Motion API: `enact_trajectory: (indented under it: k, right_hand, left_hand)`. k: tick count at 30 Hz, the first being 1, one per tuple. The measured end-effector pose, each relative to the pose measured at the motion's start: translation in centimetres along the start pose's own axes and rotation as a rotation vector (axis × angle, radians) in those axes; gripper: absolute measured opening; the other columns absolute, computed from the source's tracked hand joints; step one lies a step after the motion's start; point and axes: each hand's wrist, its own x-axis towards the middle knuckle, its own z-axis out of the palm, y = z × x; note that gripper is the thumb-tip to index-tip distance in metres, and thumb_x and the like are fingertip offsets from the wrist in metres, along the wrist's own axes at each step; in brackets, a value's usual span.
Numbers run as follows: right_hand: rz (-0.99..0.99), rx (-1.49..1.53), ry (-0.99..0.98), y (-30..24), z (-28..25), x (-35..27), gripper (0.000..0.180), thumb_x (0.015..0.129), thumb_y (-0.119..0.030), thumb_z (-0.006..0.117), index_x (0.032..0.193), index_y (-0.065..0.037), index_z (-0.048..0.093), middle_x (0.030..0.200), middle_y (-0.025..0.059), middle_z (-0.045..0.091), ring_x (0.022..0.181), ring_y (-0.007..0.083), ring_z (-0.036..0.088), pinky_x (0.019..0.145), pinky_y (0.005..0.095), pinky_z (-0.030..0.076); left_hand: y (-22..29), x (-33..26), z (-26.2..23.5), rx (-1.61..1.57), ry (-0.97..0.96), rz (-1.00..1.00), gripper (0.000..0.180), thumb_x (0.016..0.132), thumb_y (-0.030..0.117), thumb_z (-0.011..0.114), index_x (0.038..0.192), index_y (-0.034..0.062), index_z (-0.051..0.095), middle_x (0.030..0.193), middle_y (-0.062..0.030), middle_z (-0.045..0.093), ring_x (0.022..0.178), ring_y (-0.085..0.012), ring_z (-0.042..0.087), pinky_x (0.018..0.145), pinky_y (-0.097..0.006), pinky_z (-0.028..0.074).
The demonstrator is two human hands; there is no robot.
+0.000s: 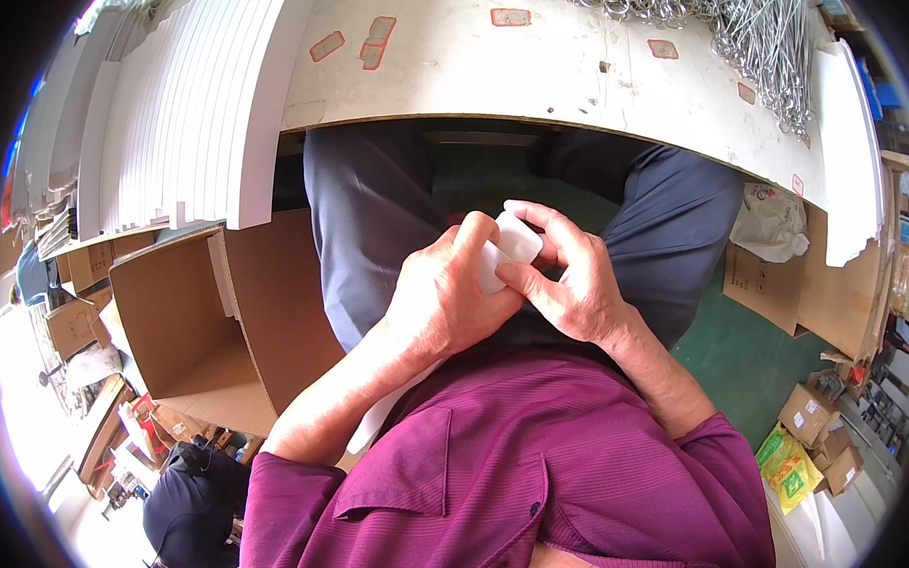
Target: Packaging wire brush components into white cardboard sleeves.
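1. The left hand [440, 300] and the right hand [565, 280] meet over the person's lap, below the edge of the workbench [567, 70]. Both are closed on one small white piece [508, 247] with rounded corners.
2. The left hand wraps the piece's near end, knuckles up. The right thumb lies along its lower edge and the right forefinger curls over its far corner.
3. The piece looks light and thin, probably foam or plastic (which one, I cannot tell), so a gentle pinch near the edges seems wiser than a hard squeeze that might dent it.
4. Keeping it close to the body, over the knees, should steady the work.
5. Stacked white boards [183, 103] and an open cardboard box [191, 323] stand to the left; a heap of wire hooks [735, 14] lies on the bench's far right.
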Motion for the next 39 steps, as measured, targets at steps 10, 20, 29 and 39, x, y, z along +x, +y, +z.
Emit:
enact_trajectory:
  k: [10,20,29,39]
  right_hand:
    - [0.007,-0.034,-0.024,-0.34,-0.24,0.19,0.058,0.093,-0.018,0.083,0.139,0.004,0.056,0.098,0.0193,0.078,0.09,0.0228,0.079,0.077,0.0339,0.061]
    - [-0.011,-0.061,-0.027,-0.39,-0.27,0.32,0.056,0.092,-0.017,0.083,0.138,0.003,0.058,0.101,0.0197,0.078,0.091,0.024,0.079,0.078,0.0345,0.062]
    - [-0.024,-0.061,-0.025,-0.23,-0.2,0.34,0.057,0.092,-0.016,0.083,0.139,0.004,0.058,0.102,0.0206,0.078,0.092,0.0249,0.079,0.079,0.0344,0.062]
    - [0.051,0.061,0.009,-0.47,0.22,-0.03,0.059,0.092,-0.013,0.083,0.142,0.004,0.054,0.098,0.0176,0.079,0.093,0.0181,0.077,0.081,0.0325,0.06]
  left_hand:
    - [-0.17,0.01,-0.02,0.0,-0.003,0.005,0.044,0.077,0.02,0.083,0.108,0.0049,0.056,0.092,-0.0216,0.072,0.081,-0.039,0.075,0.07,-0.046,0.062]
    - [-0.23,0.01,-0.02,-0.001,-0.018,-0.01,0.044,0.077,0.02,0.082,0.109,0.0044,0.056,0.092,-0.0221,0.071,0.082,-0.0398,0.074,0.071,-0.046,0.062]
    - [-0.2,0.08,0.01,-0.003,-0.009,-0.011,0.043,0.077,0.02,0.082,0.107,0.0046,0.056,0.091,-0.0215,0.072,0.082,-0.0395,0.074,0.071,-0.046,0.062]
    - [-0.05,-0.02,-0.27,-0.01,0.002,-0.001,0.043,0.076,0.018,0.082,0.107,0.005,0.056,0.092,-0.0212,0.071,0.082,-0.0397,0.074,0.07,-0.046,0.062]
